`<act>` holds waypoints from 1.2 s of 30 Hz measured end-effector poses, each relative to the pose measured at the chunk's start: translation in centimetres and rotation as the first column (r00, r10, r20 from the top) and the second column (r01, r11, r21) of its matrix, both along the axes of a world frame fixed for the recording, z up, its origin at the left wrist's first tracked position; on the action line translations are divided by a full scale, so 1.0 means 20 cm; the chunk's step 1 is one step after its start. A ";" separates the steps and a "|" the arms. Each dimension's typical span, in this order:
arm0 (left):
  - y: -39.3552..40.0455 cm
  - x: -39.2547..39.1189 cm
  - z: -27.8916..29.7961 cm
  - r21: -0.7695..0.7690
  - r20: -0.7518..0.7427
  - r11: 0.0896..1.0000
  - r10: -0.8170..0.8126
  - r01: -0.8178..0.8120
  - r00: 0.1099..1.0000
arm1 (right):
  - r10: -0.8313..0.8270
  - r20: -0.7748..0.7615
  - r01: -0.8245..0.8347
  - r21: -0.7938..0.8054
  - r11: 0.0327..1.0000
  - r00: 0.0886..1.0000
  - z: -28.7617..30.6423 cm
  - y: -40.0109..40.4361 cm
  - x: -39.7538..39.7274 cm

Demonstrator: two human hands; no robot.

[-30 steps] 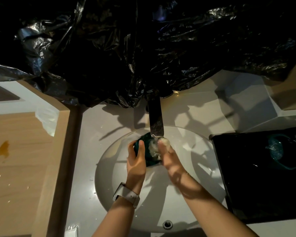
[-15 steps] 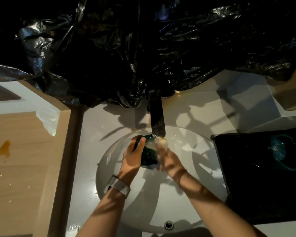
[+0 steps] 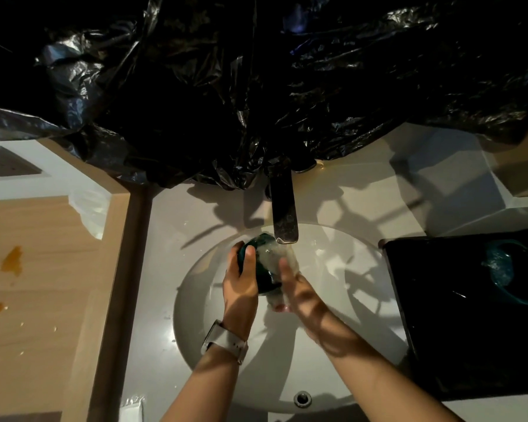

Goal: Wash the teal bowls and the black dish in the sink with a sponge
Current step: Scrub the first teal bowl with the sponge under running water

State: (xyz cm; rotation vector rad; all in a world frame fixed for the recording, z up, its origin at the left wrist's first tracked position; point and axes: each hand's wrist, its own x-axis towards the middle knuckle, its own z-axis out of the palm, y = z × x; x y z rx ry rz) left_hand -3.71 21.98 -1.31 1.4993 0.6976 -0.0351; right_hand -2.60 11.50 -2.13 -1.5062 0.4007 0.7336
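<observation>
The left hand (image 3: 241, 287) grips a teal bowl (image 3: 264, 269), thumb curled over its rim. The right hand (image 3: 299, 295) presses a soapy sponge (image 3: 282, 260) (blurred) against the bowl; finger closure cannot be determined. Directly above the grip sits the faucet (image 3: 284, 214); the sink (image 3: 333, 345) lies beneath. Right of the grip, a black dish (image 3: 439, 315) carries a second teal bowl (image 3: 512, 272).

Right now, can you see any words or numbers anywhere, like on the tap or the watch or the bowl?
None can be read.
Faucet: no lettering shows.
Watch band: plain, its face is turned away.
Teal bowl in the left hand: foamy, no label visible.
Black tray: too dark to tell.
</observation>
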 end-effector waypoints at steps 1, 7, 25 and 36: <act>0.00 0.00 0.00 -0.021 -0.007 1.000 0.004 -0.005 1.000 | -0.053 0.003 0.053 0.074 0.996 0.999 0.01 0.01 -0.01; 0.06 -0.03 0.02 -0.169 -0.049 0.976 -0.149 0.139 0.988 | -0.085 0.211 0.084 0.013 0.996 0.974 0.02 -0.07 0.10; -0.02 0.02 -0.04 -0.085 -0.061 0.996 0.021 -0.026 0.998 | -0.108 0.123 0.117 -0.066 0.991 0.986 0.02 -0.03 -0.03; 0.17 -0.03 -0.03 -0.043 0.020 0.841 -0.540 0.540 0.842 | 0.128 0.135 -0.119 -0.070 0.990 0.983 0.01 -0.17 0.23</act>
